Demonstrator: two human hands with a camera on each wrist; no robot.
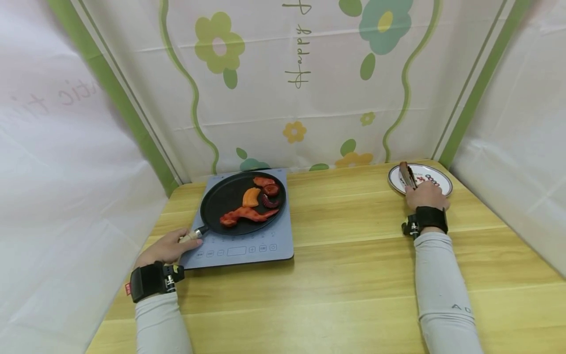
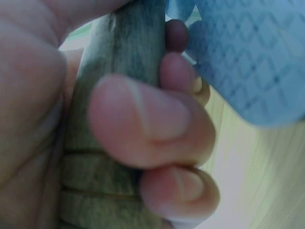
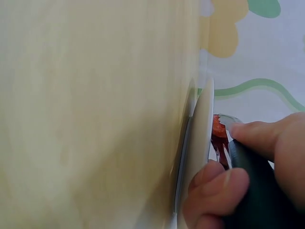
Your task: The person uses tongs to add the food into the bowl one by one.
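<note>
- Your left hand is wrapped round the wooden handle of the round black frying pan, which sits on the grey-blue induction cooker with reddish-orange food pieces inside.
- Your right hand grasps dark tongs over the white patterned plate at the wooden table's far right corner.

pan black | cooktop grey-blue | plate white, red-patterned | table light wood
</note>
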